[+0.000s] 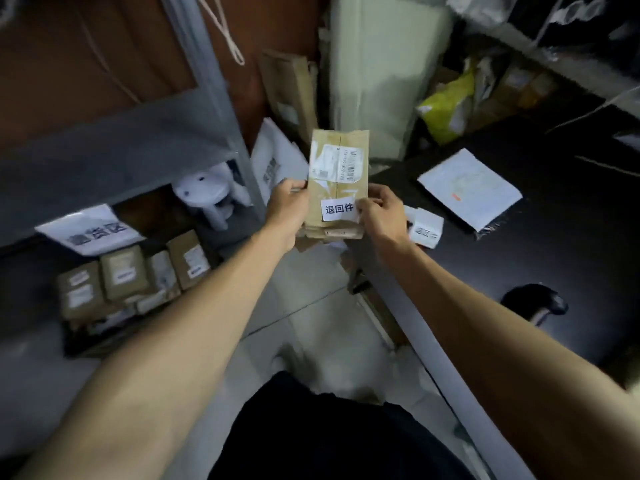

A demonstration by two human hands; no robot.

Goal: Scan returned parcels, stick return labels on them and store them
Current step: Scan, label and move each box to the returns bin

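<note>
Grey metal shelf unit at left; its lower level holds a dark tray packed with brown parcels standing side by side, white labels up; a white sign with blurred characters hangs at the shelf's front edge above the tray; a white stool-like object sits deeper on the same level. Black counter at right; a white flat mailer lies toward its far edge, a strip of white return labels lies at its left edge just beside the right hand, a black handheld device sits nearer the near edge, too dark to identify. Far corner behind: tall white wrapped item, a brown carton leaning upright, a yellow bag on a shelf at upper right.

Brown parcel is held in the air between shelf unit and counter, above the pale floor; long axis runs away from the person, far end tilted up; shipping label with barcode on its far half, barcode lines along the long axis. Left hand grips the parcel's left edge, fingers curled round it; right hand pinches the right end of a white return label printed 退回件, lying on the parcel's near half; more brown packets are stacked under the parcel in the same grip.
</note>
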